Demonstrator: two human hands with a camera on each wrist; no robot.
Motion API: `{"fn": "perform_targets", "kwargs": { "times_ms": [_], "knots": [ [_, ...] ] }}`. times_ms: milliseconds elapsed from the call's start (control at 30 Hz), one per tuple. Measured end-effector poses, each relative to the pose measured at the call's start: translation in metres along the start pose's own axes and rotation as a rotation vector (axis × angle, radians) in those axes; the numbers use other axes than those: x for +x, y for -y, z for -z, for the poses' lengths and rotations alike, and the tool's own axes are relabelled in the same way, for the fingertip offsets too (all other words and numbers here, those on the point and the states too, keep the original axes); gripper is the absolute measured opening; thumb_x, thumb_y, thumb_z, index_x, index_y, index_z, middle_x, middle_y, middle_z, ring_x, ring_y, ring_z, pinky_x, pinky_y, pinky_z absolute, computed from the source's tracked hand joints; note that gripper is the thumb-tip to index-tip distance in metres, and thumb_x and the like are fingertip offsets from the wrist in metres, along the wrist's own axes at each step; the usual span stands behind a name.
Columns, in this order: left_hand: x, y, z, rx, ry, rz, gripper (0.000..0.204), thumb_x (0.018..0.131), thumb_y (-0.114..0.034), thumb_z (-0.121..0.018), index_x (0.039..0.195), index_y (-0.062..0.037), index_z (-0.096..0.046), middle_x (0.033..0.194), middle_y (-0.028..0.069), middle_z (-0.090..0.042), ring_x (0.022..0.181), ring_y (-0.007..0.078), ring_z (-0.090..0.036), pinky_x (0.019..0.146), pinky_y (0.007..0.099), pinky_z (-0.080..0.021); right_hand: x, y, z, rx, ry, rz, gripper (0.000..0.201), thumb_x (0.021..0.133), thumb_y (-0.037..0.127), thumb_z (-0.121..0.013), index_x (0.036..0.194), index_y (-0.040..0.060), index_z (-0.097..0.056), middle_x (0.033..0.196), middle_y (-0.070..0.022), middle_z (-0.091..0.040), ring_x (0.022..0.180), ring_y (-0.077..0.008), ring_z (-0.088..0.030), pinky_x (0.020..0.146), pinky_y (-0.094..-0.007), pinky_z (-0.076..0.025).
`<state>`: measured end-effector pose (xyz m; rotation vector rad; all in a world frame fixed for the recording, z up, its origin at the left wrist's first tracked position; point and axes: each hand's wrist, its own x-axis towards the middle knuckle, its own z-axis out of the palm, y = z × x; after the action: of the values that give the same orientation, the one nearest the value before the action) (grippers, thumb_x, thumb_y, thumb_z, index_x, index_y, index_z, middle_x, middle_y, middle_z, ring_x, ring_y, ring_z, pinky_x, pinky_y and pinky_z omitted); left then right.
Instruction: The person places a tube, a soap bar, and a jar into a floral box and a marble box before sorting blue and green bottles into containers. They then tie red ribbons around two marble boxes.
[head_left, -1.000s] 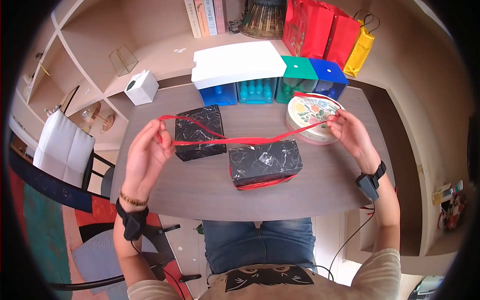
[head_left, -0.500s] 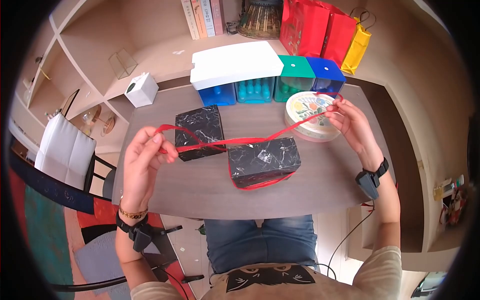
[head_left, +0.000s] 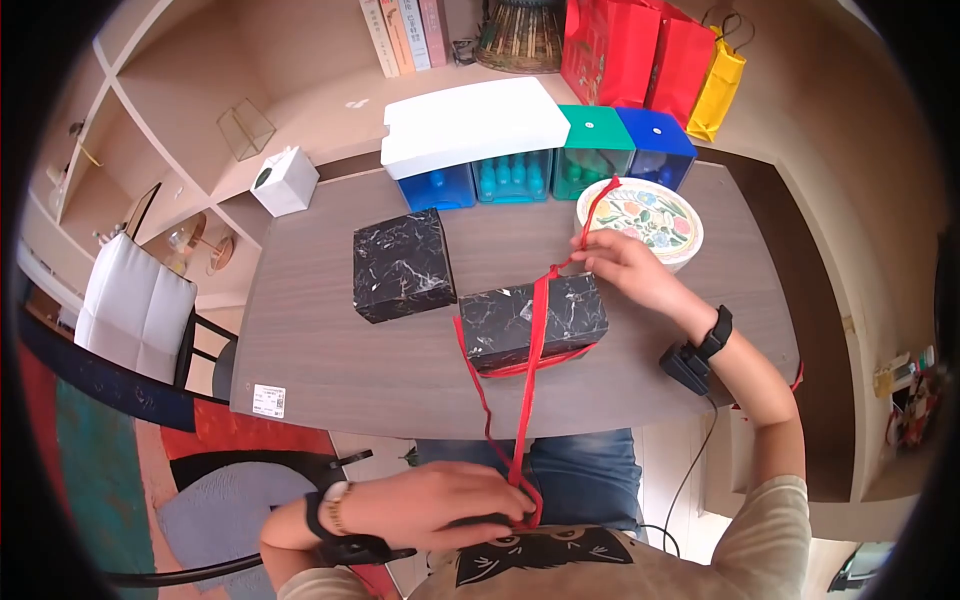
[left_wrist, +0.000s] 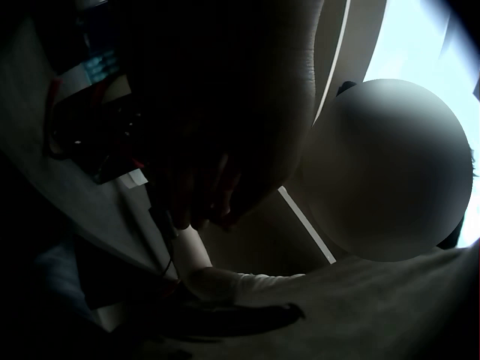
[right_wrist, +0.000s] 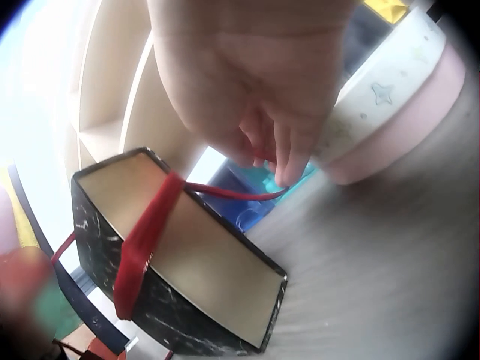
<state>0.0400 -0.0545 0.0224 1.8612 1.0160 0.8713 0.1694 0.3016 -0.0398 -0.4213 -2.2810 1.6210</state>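
Observation:
A black marble-patterned box (head_left: pixel 500 325) stands on the table with a red ribbon (head_left: pixel 538 320) round it, crossing its top at a knot by the far edge. My right hand (head_left: pixel 635 270) pinches one ribbon end just beyond the box, beside the round floral box. In the right wrist view its fingertips (right_wrist: pixel 283 176) grip the ribbon, and the box shows a plain beige side (right_wrist: pixel 202 247). Drawn toward my body, my left hand (head_left: pixel 440 505) holds the other ribbon end, pulled taut over the table's near edge. The left wrist view is very dark.
Another black marble-patterned box (head_left: pixel 400 265) sits to the left. The round floral box (head_left: pixel 655 215) lies at the right. Drawers with blue and green fronts under a white cover (head_left: pixel 475 125) line the back, near a white tissue box (head_left: pixel 285 182). Red gift bags (head_left: pixel 610 55) stand behind.
My left hand has pulled its ribbon end down and toward my body. My right hand has moved left, closer to the box. The ribbon now runs front to back over the box, drawn into a knot.

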Motion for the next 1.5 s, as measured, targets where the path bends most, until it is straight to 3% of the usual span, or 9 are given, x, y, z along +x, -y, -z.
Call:
{"fn": "perform_targets", "kwargs": {
  "times_ms": [233, 333, 533, 667, 833, 1033, 1267, 1367, 1500],
  "knots": [
    [-0.009, 0.009, -0.027, 0.372, 0.071, 0.184, 0.026, 0.094, -0.019, -0.069, 0.118, -0.0091, -0.069, 0.128, 0.0056, -0.066, 0.086, 0.0269, -0.069, 0.069, 0.0365, -0.057, -0.008, -0.034, -0.014, -0.128, 0.133, -0.082, 0.039, 0.098, 0.003, -0.061, 0.137, -0.002, -0.057, 0.124, -0.0075, -0.068, 0.113, -0.0118, -0.063, 0.097, -0.0303, -0.051],
    [0.004, 0.004, -0.014, 0.586, -0.405, 0.036, 0.031, 0.087, -0.024, -0.078, 0.113, -0.0073, -0.071, 0.121, 0.0075, -0.068, 0.088, 0.0275, -0.069, 0.074, 0.0403, -0.055, -0.009, -0.026, -0.015, -0.272, 0.113, -0.171, 0.039, 0.094, 0.006, -0.066, 0.132, 0.0008, -0.061, 0.113, -0.0099, -0.072, 0.103, -0.0184, -0.069, 0.091, -0.0327, -0.053],
    [0.067, 0.001, 0.039, 1.097, -0.594, 0.053, 0.076, 0.071, -0.042, -0.087, 0.135, -0.0111, -0.06, 0.14, 0.0159, -0.054, 0.124, 0.0398, -0.053, 0.101, 0.0509, -0.044, -0.024, 0.029, -0.027, -0.904, -0.131, -0.062, 0.035, 0.083, 0.007, -0.072, 0.116, -0.0001, -0.066, 0.103, -0.017, -0.072, 0.09, -0.0383, -0.07, 0.082, -0.0428, -0.057],
    [0.091, 0.027, 0.047, 1.172, -0.48, 0.075, 0.086, 0.069, -0.047, -0.086, 0.142, -0.0148, -0.056, 0.136, 0.0137, -0.055, 0.119, 0.0356, -0.055, 0.098, 0.0468, -0.045, -0.028, 0.01, -0.022, -0.633, -0.029, 0.331, 0.049, 0.081, 0.004, -0.072, 0.128, 0.0017, -0.059, 0.126, -0.0187, -0.064, 0.116, -0.0375, -0.061, 0.096, -0.0443, -0.051],
    [0.095, 0.05, 0.058, 1.128, -0.485, 0.183, 0.083, 0.066, -0.046, -0.087, 0.138, -0.0155, -0.059, 0.114, 0.0072, -0.06, 0.1, 0.0264, -0.058, 0.084, 0.0412, -0.044, -0.035, 0.002, -0.023, -0.416, 0.256, 0.272, 0.057, 0.081, -0.002, -0.068, 0.137, 0.0029, -0.054, 0.134, -0.0191, -0.059, 0.126, -0.0374, -0.055, 0.105, -0.0447, -0.045],
    [0.087, 0.07, 0.094, 0.823, -0.614, 0.154, 0.081, 0.067, -0.044, -0.089, 0.136, -0.0122, -0.059, 0.108, 0.0107, -0.062, 0.099, 0.0314, -0.061, 0.086, 0.0433, -0.048, -0.033, -0.018, -0.034, -0.262, 0.162, 0.164, 0.045, 0.091, 0.005, -0.058, 0.135, -0.0005, -0.056, 0.128, -0.0181, -0.063, 0.119, -0.0338, -0.058, 0.1, -0.041, -0.047],
    [0.082, 0.091, 0.118, 0.254, -0.847, 0.24, 0.075, 0.077, -0.037, -0.089, 0.133, 0.0012, -0.059, 0.119, 0.0173, -0.07, 0.109, 0.0226, -0.069, 0.095, 0.0352, -0.054, -0.056, -0.004, -0.041, 0.514, 0.051, -0.249, 0.04, 0.11, 0.03, -0.045, 0.12, -0.002, -0.067, 0.066, 0.0019, -0.048, 0.072, -0.0094, -0.053, 0.075, -0.0284, -0.047],
    [0.092, 0.095, 0.122, 0.281, -0.869, 0.32, 0.076, 0.079, -0.038, -0.088, 0.134, 0.0035, -0.058, 0.116, 0.019, -0.071, 0.106, 0.0208, -0.07, 0.092, 0.0342, -0.055, -0.085, 0.023, -0.055, 0.142, 0.05, -0.341, 0.038, 0.11, 0.029, -0.046, 0.117, 0.0006, -0.07, 0.064, 0.003, -0.048, 0.067, -0.0105, -0.052, 0.067, -0.0322, -0.047],
    [0.102, 0.107, 0.114, 0.273, -0.77, 0.433, 0.08, 0.079, -0.05, -0.085, 0.131, 0.0055, -0.06, 0.117, 0.0224, -0.071, 0.102, 0.0233, -0.072, 0.088, 0.0345, -0.056, -0.123, 0.043, -0.069, -0.508, 0.019, 0.161, 0.027, 0.103, 0.024, -0.058, 0.088, 0.0031, -0.066, 0.066, -0.0074, -0.058, 0.06, -0.0291, -0.061, 0.057, -0.0412, -0.048]
  ]
}}
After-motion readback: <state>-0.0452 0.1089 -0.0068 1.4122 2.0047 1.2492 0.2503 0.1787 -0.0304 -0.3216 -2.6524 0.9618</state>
